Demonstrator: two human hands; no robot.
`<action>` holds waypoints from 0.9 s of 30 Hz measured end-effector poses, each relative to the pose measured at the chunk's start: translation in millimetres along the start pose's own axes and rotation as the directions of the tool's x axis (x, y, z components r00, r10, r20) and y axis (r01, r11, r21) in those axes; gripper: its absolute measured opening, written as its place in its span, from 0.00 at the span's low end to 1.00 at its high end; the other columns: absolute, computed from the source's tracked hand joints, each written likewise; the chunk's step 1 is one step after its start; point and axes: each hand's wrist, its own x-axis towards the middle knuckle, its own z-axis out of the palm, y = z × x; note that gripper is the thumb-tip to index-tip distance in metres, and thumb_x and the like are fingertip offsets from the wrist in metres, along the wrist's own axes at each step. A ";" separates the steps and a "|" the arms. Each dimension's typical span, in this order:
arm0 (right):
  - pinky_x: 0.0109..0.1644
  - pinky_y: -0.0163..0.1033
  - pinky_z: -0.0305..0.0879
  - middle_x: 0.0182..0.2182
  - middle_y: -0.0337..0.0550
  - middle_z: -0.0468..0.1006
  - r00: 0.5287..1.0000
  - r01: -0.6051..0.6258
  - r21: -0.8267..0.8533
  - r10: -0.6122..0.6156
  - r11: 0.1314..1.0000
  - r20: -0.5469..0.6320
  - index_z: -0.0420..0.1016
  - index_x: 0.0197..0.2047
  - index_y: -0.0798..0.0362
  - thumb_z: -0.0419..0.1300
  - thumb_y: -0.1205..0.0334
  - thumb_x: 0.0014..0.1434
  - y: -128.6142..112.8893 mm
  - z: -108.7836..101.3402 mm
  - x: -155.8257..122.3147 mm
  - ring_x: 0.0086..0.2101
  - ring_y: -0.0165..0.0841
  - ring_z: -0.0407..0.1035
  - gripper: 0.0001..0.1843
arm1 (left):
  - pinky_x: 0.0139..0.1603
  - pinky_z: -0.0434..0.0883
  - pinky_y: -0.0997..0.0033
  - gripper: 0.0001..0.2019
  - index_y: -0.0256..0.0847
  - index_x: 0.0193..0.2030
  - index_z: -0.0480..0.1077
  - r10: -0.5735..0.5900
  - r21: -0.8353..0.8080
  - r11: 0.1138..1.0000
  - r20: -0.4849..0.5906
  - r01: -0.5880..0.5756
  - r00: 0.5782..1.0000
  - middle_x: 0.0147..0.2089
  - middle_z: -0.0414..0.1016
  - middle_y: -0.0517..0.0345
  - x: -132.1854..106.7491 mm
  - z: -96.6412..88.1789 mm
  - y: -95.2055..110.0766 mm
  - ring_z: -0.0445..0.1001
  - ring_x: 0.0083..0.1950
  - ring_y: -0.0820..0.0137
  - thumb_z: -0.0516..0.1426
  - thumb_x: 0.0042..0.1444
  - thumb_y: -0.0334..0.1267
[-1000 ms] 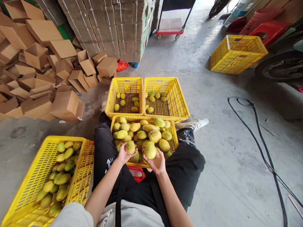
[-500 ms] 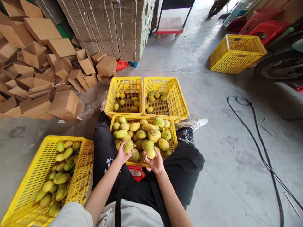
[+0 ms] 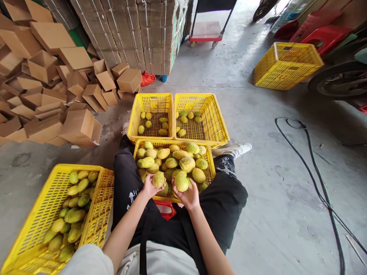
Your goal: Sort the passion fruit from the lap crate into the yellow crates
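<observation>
I sit with a full yellow crate (image 3: 212, 163) of yellow-green fruit between my knees. My left hand (image 3: 149, 188) is closed round one speckled fruit (image 3: 158, 179) over the crate's near edge. My right hand (image 3: 189, 196) cups a second, smoother yellow fruit (image 3: 181, 182) right beside it. The two fruits are almost touching. Beyond this crate stand two more yellow crates side by side, the left one (image 3: 134, 114) and the right one (image 3: 218, 118), each with only several small fruits on its bottom.
A tilted yellow crate (image 3: 37, 214) full of fruit lies at my left. Loose cardboard boxes (image 3: 51, 88) pile up at the far left, stacked flat cartons (image 3: 137, 34) behind. An empty yellow crate (image 3: 286, 65), a black cable (image 3: 312, 172) and a tyre (image 3: 338, 82) are on the right.
Both hands have kept their fruits and shifted only slightly above the near crate; the left fruit has turned a little in my fingers.
</observation>
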 end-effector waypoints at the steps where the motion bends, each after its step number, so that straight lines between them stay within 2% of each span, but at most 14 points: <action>1: 0.46 0.58 0.70 0.42 0.49 0.79 1.000 0.002 0.003 -0.002 1.000 0.006 0.69 0.49 0.50 0.56 0.55 0.55 0.1 1.4 -0.2 0.50 0.47 0.70 0.18 | 0.28 0.69 0.67 0.18 0.32 0.46 0.67 -0.004 -0.007 1.000 -0.023 0.004 1.000 0.33 0.74 0.44 0.4 0.1 -0.6 0.73 0.32 0.63 0.49 0.54 0.41; 5: 0.49 0.59 0.68 0.44 0.46 0.78 0.999 0.038 -0.030 -0.038 0.999 0.000 0.67 0.50 0.46 0.56 0.59 0.56 2.1 6.7 0.4 0.50 0.44 0.70 0.17 | 0.34 0.71 0.61 0.17 0.32 0.47 0.67 -0.015 -0.001 1.000 -0.046 0.015 0.999 0.34 0.74 0.44 -0.6 1.4 -2.6 0.75 0.37 0.59 0.50 0.55 0.40; 9: 0.50 0.55 0.69 0.43 0.45 0.79 0.998 0.053 -0.056 -0.054 0.997 -0.015 0.67 0.51 0.47 0.57 0.57 0.56 2.4 5.3 0.9 0.48 0.42 0.72 0.18 | 0.28 0.71 0.68 0.17 0.38 0.50 0.65 -0.026 0.056 0.998 0.038 0.023 0.999 0.38 0.75 0.46 -5.5 4.8 -2.0 0.76 0.37 0.60 0.52 0.55 0.41; 12: 0.45 0.46 0.74 0.38 0.45 0.80 0.996 0.047 -0.047 -0.050 0.998 -0.075 0.70 0.46 0.52 0.61 0.56 0.53 1.6 0.2 0.9 0.42 0.40 0.74 0.17 | 0.25 0.71 0.70 0.17 0.40 0.51 0.64 -0.015 0.105 0.994 0.102 0.004 0.995 0.42 0.74 0.46 -6.6 6.5 -1.7 0.76 0.35 0.62 0.53 0.55 0.41; 14: 0.41 0.44 0.76 0.35 0.45 0.80 0.995 0.023 -0.056 -0.028 0.998 -0.097 0.71 0.43 0.54 0.63 0.57 0.51 1.7 -2.6 1.0 0.40 0.40 0.75 0.16 | 0.22 0.69 0.73 0.17 0.40 0.51 0.64 -0.007 0.132 0.991 0.086 -0.004 0.996 0.42 0.74 0.46 -4.9 6.0 -2.1 0.76 0.33 0.64 0.54 0.55 0.42; 18: 0.38 0.50 0.77 0.35 0.45 0.80 0.996 0.008 -0.097 -0.016 0.995 -0.088 0.71 0.43 0.52 0.63 0.60 0.50 3.6 -3.6 1.9 0.42 0.43 0.74 0.15 | 0.18 0.66 0.77 0.20 0.39 0.52 0.63 0.012 0.161 0.987 -0.017 -0.009 1.000 0.35 0.74 0.50 -0.4 2.9 -3.0 0.74 0.27 0.68 0.56 0.54 0.44; 22: 0.38 0.49 0.77 0.34 0.44 0.80 0.994 0.020 -0.107 -0.031 0.994 -0.101 0.71 0.40 0.52 0.64 0.62 0.49 5.2 -3.1 3.0 0.42 0.43 0.74 0.13 | 0.20 0.68 0.76 0.20 0.42 0.53 0.62 0.035 0.184 0.982 0.000 -0.035 0.999 0.35 0.74 0.51 0.6 1.1 -3.0 0.74 0.28 0.68 0.55 0.54 0.44; 27: 0.41 0.52 0.75 0.33 0.44 0.80 0.994 0.031 -0.113 -0.042 0.993 -0.097 0.72 0.41 0.52 0.63 0.61 0.51 4.2 -2.2 2.3 0.42 0.43 0.74 0.13 | 0.20 0.68 0.75 0.21 0.43 0.54 0.61 0.032 0.183 0.983 -0.008 -0.030 0.999 0.35 0.74 0.51 0.3 1.1 -3.3 0.75 0.28 0.67 0.55 0.54 0.44</action>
